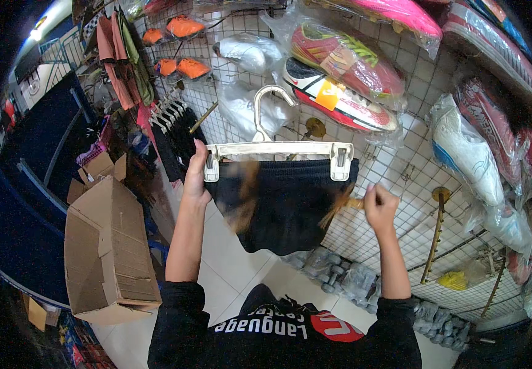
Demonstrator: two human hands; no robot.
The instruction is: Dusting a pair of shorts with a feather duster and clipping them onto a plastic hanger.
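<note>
A white plastic clip hanger (275,148) with a curved hook carries a pair of black shorts (284,207), clipped near both ends of the waistband. My left hand (197,175) grips the hanger's left end and the shorts' corner. To the right of the shorts, my right hand (380,203) is closed on a blurred orange-brown strip (351,202), perhaps a cloth or brush, which reaches to the shorts' right edge. Another blurred brown streak (246,198) lies across the left part of the shorts; what it is I cannot tell.
Wrapped sports shoes (344,99) hang on a wire grid wall (413,175) with protruding metal hooks (435,235). An open cardboard box (130,240) stands at left, near black garments on hangers (171,133). Wrapped grey dumbbells (333,276) line the floor along the wall.
</note>
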